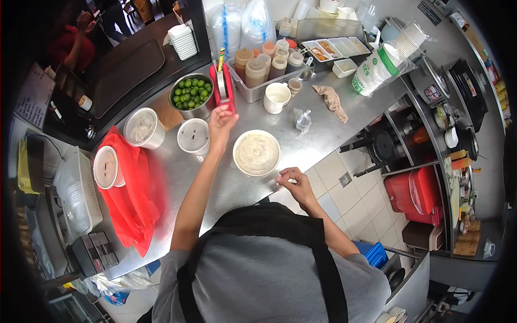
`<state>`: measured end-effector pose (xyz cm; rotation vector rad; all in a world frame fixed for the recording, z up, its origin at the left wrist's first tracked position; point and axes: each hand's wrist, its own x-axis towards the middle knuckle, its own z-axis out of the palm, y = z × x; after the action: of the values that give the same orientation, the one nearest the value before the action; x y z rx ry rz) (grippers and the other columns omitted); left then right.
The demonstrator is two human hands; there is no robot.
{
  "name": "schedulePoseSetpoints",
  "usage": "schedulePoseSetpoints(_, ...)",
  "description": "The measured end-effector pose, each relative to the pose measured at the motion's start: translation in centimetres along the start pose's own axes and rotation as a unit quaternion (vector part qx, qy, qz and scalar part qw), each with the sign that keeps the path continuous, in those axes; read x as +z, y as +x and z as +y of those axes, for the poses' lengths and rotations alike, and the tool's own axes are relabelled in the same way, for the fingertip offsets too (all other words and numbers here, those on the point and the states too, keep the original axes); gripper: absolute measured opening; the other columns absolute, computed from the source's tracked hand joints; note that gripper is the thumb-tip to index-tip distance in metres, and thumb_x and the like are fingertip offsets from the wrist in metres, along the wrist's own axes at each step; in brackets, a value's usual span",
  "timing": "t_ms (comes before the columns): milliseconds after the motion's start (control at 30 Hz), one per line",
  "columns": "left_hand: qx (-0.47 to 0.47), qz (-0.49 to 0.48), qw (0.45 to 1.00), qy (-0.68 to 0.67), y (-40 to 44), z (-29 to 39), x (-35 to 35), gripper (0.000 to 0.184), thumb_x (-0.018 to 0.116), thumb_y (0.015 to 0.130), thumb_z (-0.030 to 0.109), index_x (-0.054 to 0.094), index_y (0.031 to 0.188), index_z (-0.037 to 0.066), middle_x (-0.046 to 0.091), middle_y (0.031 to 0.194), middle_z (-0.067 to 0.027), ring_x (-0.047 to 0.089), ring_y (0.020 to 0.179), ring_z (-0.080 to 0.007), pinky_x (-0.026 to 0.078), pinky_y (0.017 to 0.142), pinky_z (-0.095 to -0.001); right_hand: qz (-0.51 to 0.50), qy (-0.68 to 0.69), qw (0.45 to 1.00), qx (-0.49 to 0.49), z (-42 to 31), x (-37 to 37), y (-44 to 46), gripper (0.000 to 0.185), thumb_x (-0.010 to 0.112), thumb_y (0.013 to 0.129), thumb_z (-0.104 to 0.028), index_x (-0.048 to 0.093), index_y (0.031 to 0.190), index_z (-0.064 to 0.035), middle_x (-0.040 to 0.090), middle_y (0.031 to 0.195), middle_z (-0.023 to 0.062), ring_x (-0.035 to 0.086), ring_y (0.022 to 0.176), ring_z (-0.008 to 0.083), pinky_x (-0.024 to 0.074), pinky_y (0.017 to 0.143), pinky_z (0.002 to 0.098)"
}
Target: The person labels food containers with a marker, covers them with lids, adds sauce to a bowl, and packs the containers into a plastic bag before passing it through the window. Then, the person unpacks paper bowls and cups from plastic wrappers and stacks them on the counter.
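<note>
My left hand (221, 128) reaches over the counter, its fingers closed at the near end of a red tape dispenser (225, 89). Close to the counter's front edge, my right hand (296, 185) is pinched; whatever may be between its fingertips is too small to make out. Between my hands stands a round white tub with a translucent lid (257, 153). Left of my left wrist is another lidded white tub (193, 135). A steel bowl of small green limes (190, 93) sits beside the dispenser.
Two more lidded tubs (144, 128) and a red plastic bag (126, 199) are at left. Behind are a basket of sauce bottles (253, 92), a white mug (277, 98), a brown cloth (330, 102) and sleeved paper cups (377, 70). Shelves with pans (383, 144) stand at right.
</note>
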<state>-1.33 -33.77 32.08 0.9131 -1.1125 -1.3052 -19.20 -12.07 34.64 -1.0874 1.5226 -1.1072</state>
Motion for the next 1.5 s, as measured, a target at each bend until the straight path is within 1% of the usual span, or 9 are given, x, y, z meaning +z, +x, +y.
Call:
schedulePoseSetpoints(167,0.08,-0.031,0.965,0.246,-1.7,-4.7,-1.9,0.041,0.071,0.073,0.006,0.048,0.106,0.006,0.054,0.079,0.0012,0.052,0.067,-0.007,0.043,0.058,-0.0212,0.002,-0.053,0.999,0.011,5.3,-1.4,3.0,0.019,0.07,0.075,-0.021,0.065,0.066,-0.004,0.058,0.081,0.0072,0.051,0.086,0.0186,0.0394,0.077,0.0305)
schedulePoseSetpoints(333,-0.047,-0.006,0.991,0.125,-3.1,-7.1,-2.0,0.05,0.075,0.073,0.019,0.041,0.107,0.006,0.053,0.076,-0.003,0.052,0.065,-0.0101,0.044,0.057,-0.0237,-0.056,-0.092,0.993,-0.046,7.8,-2.3,7.9,0.018,0.069,0.076,-0.021,0.066,0.076,-0.0031,0.058,0.081,0.0069,0.051,0.081,0.0157,0.0413,0.073,0.0296)
schedulePoseSetpoints(567,0.032,0.137,0.967,0.214,-4.4,-9.1,-0.9,0.05,0.07,0.078,0.019,0.036,0.111,0.004,0.05,0.085,-0.0061,0.051,0.075,-0.015,0.044,0.071,-0.0271,-0.103,-0.094,0.99,0.015,4.6,-5.0,10.9,0.031,0.067,0.08,-0.022,0.063,0.099,0.0013,0.062,0.08,0.0078,0.06,0.075,0.0146,0.0479,0.067,0.026)
schedulePoseSetpoints(667,0.059,0.112,0.992,0.013,-4.0,-10.4,-0.4,0.039,0.053,0.09,0.026,0.04,0.117,0.002,0.056,0.102,-0.0098,0.056,0.091,-0.0167,0.046,0.081,-0.0287,-0.067,0.002,0.997,-0.047,8.0,-4.2,12.6,0.036,0.052,0.09,-0.027,0.055,0.113,0.0016,0.056,0.113,0.0133,0.062,0.085,0.0169,0.0489,0.071,0.0275)
schedulePoseSetpoints(767,-0.135,0.051,0.939,-0.312,-5.4,-8.2,1.6,0.054,0.027,0.095,0.045,0.04,0.127,0.003,0.054,0.119,-0.0113,0.05,0.112,-0.0204,0.038,0.097,-0.0325,-0.075,0.224,0.97,-0.057,10.3,-0.8,14.2,0.064,0.024,0.094,-0.049,0.034,0.131,0.0015,0.044,0.131,0.013,0.041,0.121,0.0217,0.0283,0.103,0.0359)
schedulePoseSetpoints(833,-0.172,0.057,0.942,-0.282,-6.6,-4.7,3.8,0.063,0.017,0.094,0.051,0.033,0.133,0.004,0.048,0.126,-0.0112,0.045,0.118,-0.0211,0.033,0.101,-0.0333,-0.089,0.341,0.934,0.048,5.8,1.4,12.7,0.07,0.018,0.092,-0.055,0.032,0.132,-0.0003,0.04,0.134,0.0117,0.035,0.125,0.0214,0.0227,0.106,0.0336)
schedulePoseSetpoints(1167,-0.05,0.057,0.988,-0.134,-12.3,-3.1,1.4,0.065,0.019,0.094,0.05,0.014,0.141,0.006,0.016,0.146,-0.0102,0.018,0.134,-0.0215,0.015,0.109,-0.0341,-0.189,0.321,0.923,0.095,4.5,4.2,16.3,0.063,0.03,0.092,-0.052,0.045,0.124,0.0003,0.052,0.121,0.0148,0.052,0.11,0.0225,0.039,0.094,0.0325)
schedulePoseSetpoints(1267,-0.112,0.046,0.989,0.087,-12.7,-3.1,-2.0,0.066,0.022,0.094,0.049,0.009,0.141,0.005,0.008,0.148,-0.0111,0.012,0.135,-0.0221,0.011,0.11,-0.0334,-0.114,-0.066,0.978,-0.159,1.8,3.9,18.0,0.044,0.044,0.093,-0.034,0.048,0.122,-0.0006,0.054,0.116,0.0139,0.057,0.1,0.0213,0.0429,0.088,0.0294)
schedulePoseSetpoints(1500,-0.137,0.002,0.966,0.218,-14.8,4.0,-6.1,0.051,0.04,0.093,0.037,0.038,0.131,0.003,0.041,0.132,-0.0135,0.038,0.123,-0.0223,0.028,0.102,-0.0334,-0.085,0.112,0.958,-0.249,-8.9,9.7,28.4,0.028,0.055,0.088,-0.015,0.056,0.111,0.0004,0.052,0.111,0.0093,0.059,0.071,0.0131,0.0508,0.068,0.0262)
